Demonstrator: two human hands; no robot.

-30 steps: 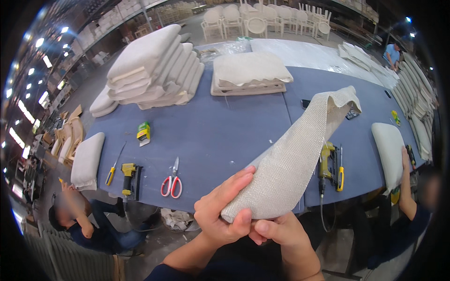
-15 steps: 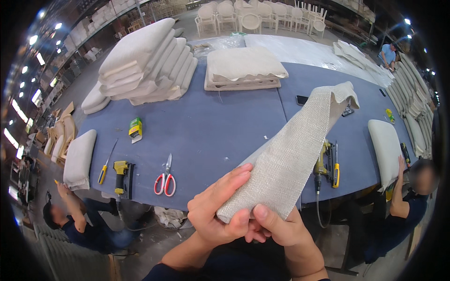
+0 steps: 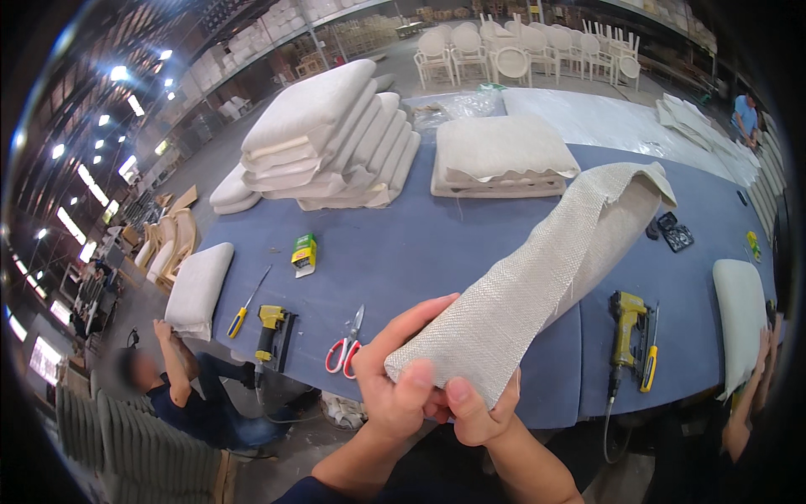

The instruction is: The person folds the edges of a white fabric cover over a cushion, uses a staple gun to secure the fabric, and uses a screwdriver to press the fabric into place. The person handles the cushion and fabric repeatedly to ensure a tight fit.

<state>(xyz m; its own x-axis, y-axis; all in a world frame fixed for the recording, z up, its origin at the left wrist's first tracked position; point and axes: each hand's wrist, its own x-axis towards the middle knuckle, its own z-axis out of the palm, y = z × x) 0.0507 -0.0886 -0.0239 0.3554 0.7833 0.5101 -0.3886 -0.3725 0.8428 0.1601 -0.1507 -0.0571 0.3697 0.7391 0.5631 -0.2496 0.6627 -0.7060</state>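
Observation:
A beige woven-fabric seat cushion (image 3: pixel 512 294) is held up in front of me, tilted, its far end pointing up to the right with a loose flap of cloth. My left hand (image 3: pixel 401 374) is closed round its near left corner, thumb on the fabric. Beside it, my right hand (image 3: pixel 483 416) grips the near edge, thumb on top and fingers mostly hidden beneath. Scissors with red-and-white handles (image 3: pixel 343 353) lie left of my left hand. To the right of the cushion rests a yellow-and-black staple gun (image 3: pixel 625 332) with a hose, beside a yellow-handled screwdriver (image 3: pixel 649 368).
On the blue table (image 3: pixel 369 252) are a tall cushion stack (image 3: pixel 311 118), a smaller stack (image 3: pixel 504 151), another staple gun (image 3: pixel 270 332), another screwdriver (image 3: pixel 243 311) and a green-yellow box (image 3: pixel 304 256). Co-workers handle cushions at the left (image 3: pixel 200 290) and right (image 3: pixel 739 323).
The whole view has shifted, so the table and its things appear farther right and lower. The cushion has turned slightly in my hands, which still grip its near end.

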